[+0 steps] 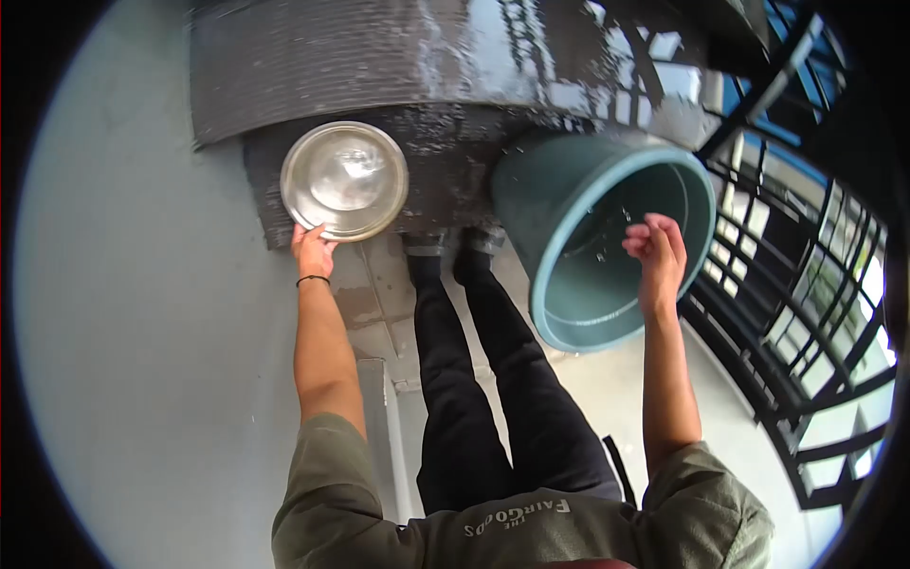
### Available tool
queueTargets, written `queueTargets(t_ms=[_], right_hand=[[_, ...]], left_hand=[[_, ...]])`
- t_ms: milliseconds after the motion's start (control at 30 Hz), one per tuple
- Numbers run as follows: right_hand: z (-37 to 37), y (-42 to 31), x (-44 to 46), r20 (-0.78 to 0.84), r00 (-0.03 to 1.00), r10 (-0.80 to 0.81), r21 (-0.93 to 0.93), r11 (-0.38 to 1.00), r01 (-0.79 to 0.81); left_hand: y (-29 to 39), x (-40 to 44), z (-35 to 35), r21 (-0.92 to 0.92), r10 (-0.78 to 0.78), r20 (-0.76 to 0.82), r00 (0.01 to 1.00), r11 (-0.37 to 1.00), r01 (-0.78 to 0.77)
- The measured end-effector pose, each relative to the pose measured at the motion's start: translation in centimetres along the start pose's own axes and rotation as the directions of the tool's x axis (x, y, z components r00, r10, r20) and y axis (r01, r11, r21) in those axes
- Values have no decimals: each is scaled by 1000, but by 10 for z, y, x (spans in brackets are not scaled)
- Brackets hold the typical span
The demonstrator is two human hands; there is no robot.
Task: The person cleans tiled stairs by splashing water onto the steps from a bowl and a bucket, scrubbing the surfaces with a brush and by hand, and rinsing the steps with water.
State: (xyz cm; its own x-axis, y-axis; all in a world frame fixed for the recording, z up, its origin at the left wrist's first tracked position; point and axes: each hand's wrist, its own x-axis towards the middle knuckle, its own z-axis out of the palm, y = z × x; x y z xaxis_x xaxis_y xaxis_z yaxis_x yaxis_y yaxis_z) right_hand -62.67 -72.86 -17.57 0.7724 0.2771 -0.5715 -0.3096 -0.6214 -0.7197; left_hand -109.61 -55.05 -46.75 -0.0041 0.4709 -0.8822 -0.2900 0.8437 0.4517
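Note:
My left hand (312,251) grips the near rim of a round, shiny metal basin (383,211), whose open face or base shows a paler circle in the middle. A dark band circles my left wrist. Over the mouth of a large blue-green bucket (559,275) hangs my right hand (659,254), its fingers curled in and nothing visible between them. Small water drops fly beside those fingers. The bucket is tilted so that its inside faces me, and I cannot make out how much water it holds.
Wet dark steps or slabs (313,66) stretch across the far side. A plain grey wall (142,284) rises at the left. At the right stands a black metal railing (768,379). My feet (479,242) are near the bucket's left side.

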Motion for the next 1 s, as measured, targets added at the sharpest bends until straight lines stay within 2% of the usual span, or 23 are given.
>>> queueTargets(t_ms=[67,133,200,267,333,400,433,500,533,600,633,667,700,733,767,800,833,867,900,933,1000], right_hand=[[-23,36,20,-159,973,166,-46,984,-175],[-31,83,44,-212,941,265,-53,958,-282],[-14,135,68,-299,909,291,-57,945,-322],[15,161,93,-290,933,214,-239,928,-287],[59,140,97,-164,969,183,-262,939,-222],[104,154,114,-46,999,-27,-443,897,4],[127,173,125,-17,995,-99,-553,830,73],[148,187,141,29,999,46,-521,853,-24],[151,186,145,34,996,85,-534,844,-53],[150,192,157,46,990,137,-516,851,-94],[144,200,163,56,985,163,-465,878,-119],[136,209,168,74,977,200,-353,922,-162],[125,209,168,130,955,268,-134,959,-251],[111,210,165,223,914,339,123,920,-371],[90,210,157,369,855,364,377,783,-496],[74,197,144,514,800,310,551,595,-585],[54,184,123,651,738,178,626,424,-654],[50,110,83,552,795,251,721,336,-607],[38,72,54,530,836,139,728,431,-533],[21,53,45,663,718,-210,717,452,-530],[15,-34,-3,504,834,-227,818,436,-376]], left_hand=[[-1,1,13,22,-3,-183,983,1000,7],[5,-8,30,147,51,-272,961,989,-10],[19,-9,33,415,261,-309,915,902,-117],[47,-14,47,654,545,-237,804,701,-283],[94,-29,88,630,582,-219,783,697,-342],[141,-27,121,560,560,-252,789,750,-353],[165,-23,138,517,538,-281,794,782,-347],[208,-14,178,337,354,-410,841,915,-221],[226,-1,188,283,263,-393,881,946,-157],[238,20,215,193,202,-510,836,974,-117],[227,11,245,206,255,-742,620,967,-152],[223,18,253,283,307,-834,459,951,-121],[218,25,260,343,347,-895,281,937,-63],[213,43,248,453,430,-875,221,890,63],[215,44,250,471,451,-868,210,880,58],[214,42,253,486,467,-862,199,872,58],[212,40,254,499,481,-857,184,864,68],[214,40,256,495,473,-862,180,862,106],[215,42,255,496,472,-863,183,859,125],[217,43,255,501,473,-860,188,854,139],[222,39,259,494,464,-866,185,852,176]])
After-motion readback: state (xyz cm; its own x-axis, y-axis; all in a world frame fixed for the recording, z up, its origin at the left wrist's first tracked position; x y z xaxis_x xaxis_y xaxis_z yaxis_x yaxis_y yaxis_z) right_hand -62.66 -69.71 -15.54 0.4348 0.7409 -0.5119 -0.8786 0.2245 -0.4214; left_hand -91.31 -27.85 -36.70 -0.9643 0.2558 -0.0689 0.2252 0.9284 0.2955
